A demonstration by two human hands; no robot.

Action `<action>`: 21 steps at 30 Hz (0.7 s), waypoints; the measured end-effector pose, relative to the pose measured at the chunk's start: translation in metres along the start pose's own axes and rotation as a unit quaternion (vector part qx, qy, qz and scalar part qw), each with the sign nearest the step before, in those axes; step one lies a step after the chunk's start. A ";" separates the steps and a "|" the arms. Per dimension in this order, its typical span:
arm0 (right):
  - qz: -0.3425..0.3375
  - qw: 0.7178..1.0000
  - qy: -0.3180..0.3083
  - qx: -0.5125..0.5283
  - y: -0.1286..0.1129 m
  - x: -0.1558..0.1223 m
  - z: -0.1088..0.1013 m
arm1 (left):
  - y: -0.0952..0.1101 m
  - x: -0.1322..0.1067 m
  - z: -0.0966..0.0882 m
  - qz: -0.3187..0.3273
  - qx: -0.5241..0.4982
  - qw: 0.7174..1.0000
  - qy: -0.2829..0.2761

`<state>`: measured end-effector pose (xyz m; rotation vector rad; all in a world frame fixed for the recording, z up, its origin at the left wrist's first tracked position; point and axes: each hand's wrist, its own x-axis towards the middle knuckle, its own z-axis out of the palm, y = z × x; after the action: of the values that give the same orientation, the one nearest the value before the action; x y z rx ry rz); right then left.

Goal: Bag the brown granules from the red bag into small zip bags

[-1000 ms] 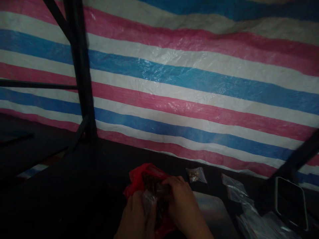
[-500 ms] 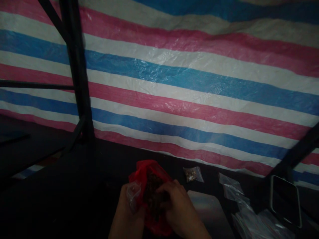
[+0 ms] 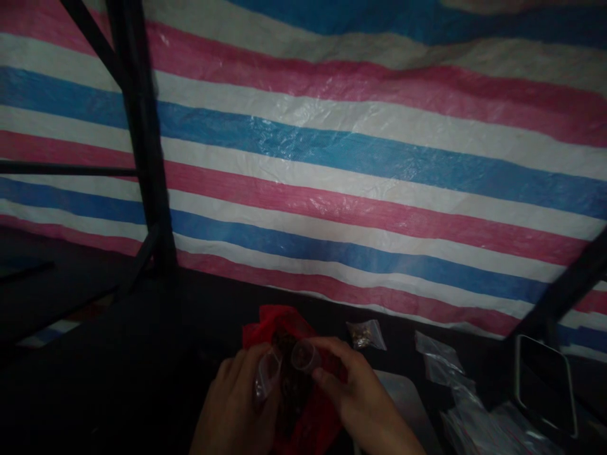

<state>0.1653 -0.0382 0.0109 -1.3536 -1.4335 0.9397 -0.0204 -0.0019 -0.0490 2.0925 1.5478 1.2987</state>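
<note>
Red plastic, thin and crumpled: a red plastic bag low in the middle of the frame, mouth gaping, dark loose contents inside, too dim to identify. Set between both hands, on or just above the black tabletop; cannot tell which.

Left hand at the lower middle, fingers closed in a pinch on a small clear plastic pouch, held over the red bag's mouth. Right hand just right of it, thumb and fingers curled round a small clear plastic cup, tipped toward the pouch and touching or nearly touching it; hard to say which.

Probably very light, all three. Pouch limp and slick, likely to fold shut unless kept spread at the rim; best gripped at the upper edge, not the belly. Cup stiffer yet thin-walled, apt to buckle under a hard squeeze; best taken gently round the side wall. Red bag soft and shapeless, prone to slump and spill; best steadied at the rim.

Just right of the red bag, a small clear zip bag with brownish bits, lying flat. Further toward the lower right, a loose spread of empty clear plastic bags and a dark rectangular device with a pale rim. Beside the right wrist, a flat grey plate. Behind everything, a pink, blue and white striped tarpaulin; at the upper left, a black metal frame post.
</note>
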 end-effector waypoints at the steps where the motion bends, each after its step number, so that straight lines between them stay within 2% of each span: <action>1: -0.006 1.000 -0.002 0.009 -0.002 -0.001 0.000 | -0.003 0.000 0.000 0.016 0.026 0.999 -0.024; 4: -0.017 1.000 -0.006 -0.018 -0.007 -0.005 0.006 | -0.008 0.001 0.002 0.046 0.075 0.994 -0.061; 9: -0.062 0.984 0.009 -0.166 -0.018 -0.004 0.018 | -0.004 0.001 0.007 0.069 0.064 0.994 -0.058; 16: -0.171 0.953 0.003 -0.252 -0.024 0.000 0.020 | -0.004 -0.001 0.018 -0.037 -0.009 0.999 -0.029; 21: -0.194 0.944 0.019 -0.266 -0.026 0.000 0.018 | -0.008 0.000 0.022 -0.071 -0.069 0.994 -0.039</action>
<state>0.1403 -0.0394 0.0304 -1.3724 -1.9190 0.2706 -0.0090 0.0081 -0.0672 1.8906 1.4998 1.2221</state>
